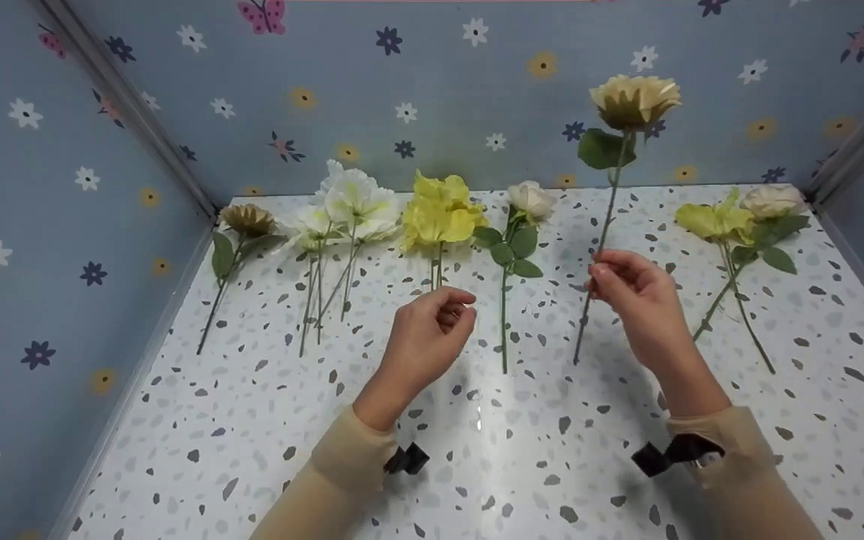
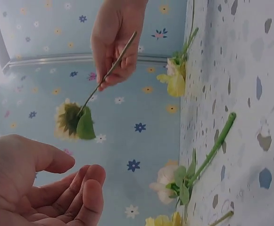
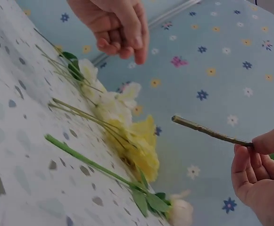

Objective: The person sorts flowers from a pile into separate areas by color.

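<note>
My right hand (image 1: 646,304) pinches the stem of a pale yellow, many-petalled flower (image 1: 634,101) between thumb and fingers. The bloom is up, with one green leaf below it, and the stem's lower end sticks out beneath the hand. In the right wrist view the bare stem end (image 3: 212,133) shows, while the bloom is out of frame. My left hand (image 1: 432,330) hovers over the white speckled table (image 1: 507,465), fingers loosely curled and holding nothing. Nearest to it are yellow ruffled flowers (image 1: 439,214) and a cream rose (image 1: 529,201) with green leaves.
White ruffled flowers (image 1: 357,201) lie left of the yellow ones. A brownish-yellow flower (image 1: 247,220) is at the far left. On the right, a yellow flower (image 1: 717,219) and a cream rose (image 1: 771,202) lie with stems crossed. Blue floral panels (image 1: 447,97) enclose the back and sides.
</note>
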Demonstrator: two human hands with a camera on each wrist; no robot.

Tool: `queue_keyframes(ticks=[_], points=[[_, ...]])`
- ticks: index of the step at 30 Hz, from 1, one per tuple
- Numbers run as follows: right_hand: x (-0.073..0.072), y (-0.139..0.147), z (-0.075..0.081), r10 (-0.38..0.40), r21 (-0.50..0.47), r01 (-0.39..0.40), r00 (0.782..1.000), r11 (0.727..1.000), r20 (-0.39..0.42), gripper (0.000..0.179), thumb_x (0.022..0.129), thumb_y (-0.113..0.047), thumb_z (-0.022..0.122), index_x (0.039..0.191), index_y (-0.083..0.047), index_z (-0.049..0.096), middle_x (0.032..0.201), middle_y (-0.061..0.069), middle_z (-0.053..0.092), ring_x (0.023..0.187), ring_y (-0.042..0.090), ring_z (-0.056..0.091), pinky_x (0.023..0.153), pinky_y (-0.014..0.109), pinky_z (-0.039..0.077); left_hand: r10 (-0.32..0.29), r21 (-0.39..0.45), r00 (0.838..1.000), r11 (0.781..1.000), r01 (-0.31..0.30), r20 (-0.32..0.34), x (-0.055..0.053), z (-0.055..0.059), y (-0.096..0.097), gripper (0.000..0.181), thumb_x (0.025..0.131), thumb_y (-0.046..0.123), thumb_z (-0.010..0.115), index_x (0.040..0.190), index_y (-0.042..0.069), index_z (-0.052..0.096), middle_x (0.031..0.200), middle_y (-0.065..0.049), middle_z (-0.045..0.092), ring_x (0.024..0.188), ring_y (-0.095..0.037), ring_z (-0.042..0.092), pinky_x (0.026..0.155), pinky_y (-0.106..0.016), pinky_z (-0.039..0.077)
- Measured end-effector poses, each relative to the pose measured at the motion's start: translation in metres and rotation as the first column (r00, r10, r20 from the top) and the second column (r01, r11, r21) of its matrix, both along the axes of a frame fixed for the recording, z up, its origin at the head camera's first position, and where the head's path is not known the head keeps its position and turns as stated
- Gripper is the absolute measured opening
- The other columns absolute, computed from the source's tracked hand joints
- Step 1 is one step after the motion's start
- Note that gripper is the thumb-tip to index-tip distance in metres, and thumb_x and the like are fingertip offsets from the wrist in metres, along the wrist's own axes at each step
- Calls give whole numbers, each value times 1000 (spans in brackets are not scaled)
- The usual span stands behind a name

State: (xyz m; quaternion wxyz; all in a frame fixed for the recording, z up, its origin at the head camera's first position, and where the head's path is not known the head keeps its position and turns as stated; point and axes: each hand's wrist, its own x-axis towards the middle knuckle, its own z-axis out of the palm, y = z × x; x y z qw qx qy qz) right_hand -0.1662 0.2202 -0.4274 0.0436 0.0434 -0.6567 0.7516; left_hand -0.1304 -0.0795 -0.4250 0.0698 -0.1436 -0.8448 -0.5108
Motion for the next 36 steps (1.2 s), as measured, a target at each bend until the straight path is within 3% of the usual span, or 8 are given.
queue_keyframes(ticks=[8, 18, 25, 32, 36], points=[[11, -31, -5, 34, 26, -34, 999, 999, 1, 15, 106, 6, 65, 119, 1, 69, 99, 7, 72, 85, 16, 66, 80, 27, 59, -129, -3, 992, 992, 129, -16, 15, -2, 21, 17, 104, 6, 68, 117, 2, 78, 98, -6, 77, 85, -15, 74, 79, -29, 62], [22, -49, -7, 82, -1, -82, 996, 997, -24, 14, 103, 10, 66, 116, 4, 66, 100, 12, 70, 84, 16, 65, 78, 28, 58, -265, -2, 964, 964, 265, 2, 25, -14, 41, 19, 104, 7, 72, 120, -1, 77, 104, -9, 80, 87, -10, 75, 79, -21, 61], [26, -55, -7, 90, -26, -90, 996, 996, -10, 19, 103, 11, 66, 120, 14, 60, 98, 9, 69, 84, 15, 64, 77, 25, 57, -277, 16, 961, 961, 277, 17, 29, -16, 45, 18, 103, 6, 75, 119, -2, 76, 104, -10, 80, 88, -14, 76, 80, -22, 61], [26, -56, -7, 83, -20, -83, 997, 996, -4, 14, 103, 10, 66, 115, 3, 65, 99, 9, 69, 84, 15, 66, 77, 25, 57, -265, 38, 964, 964, 264, 21, 25, -19, 45, 12, 102, 4, 76, 113, -1, 78, 99, -9, 80, 86, -14, 76, 80, -24, 62], [26, -55, -6, 86, -2, -86, 996, 996, -17, 14, 103, 9, 66, 117, 8, 65, 99, 10, 70, 83, 15, 65, 76, 26, 57, -262, 58, 964, 964, 260, 43, 23, -19, 43, 11, 101, 5, 77, 111, -1, 79, 98, -7, 81, 84, -12, 75, 80, -24, 62]])
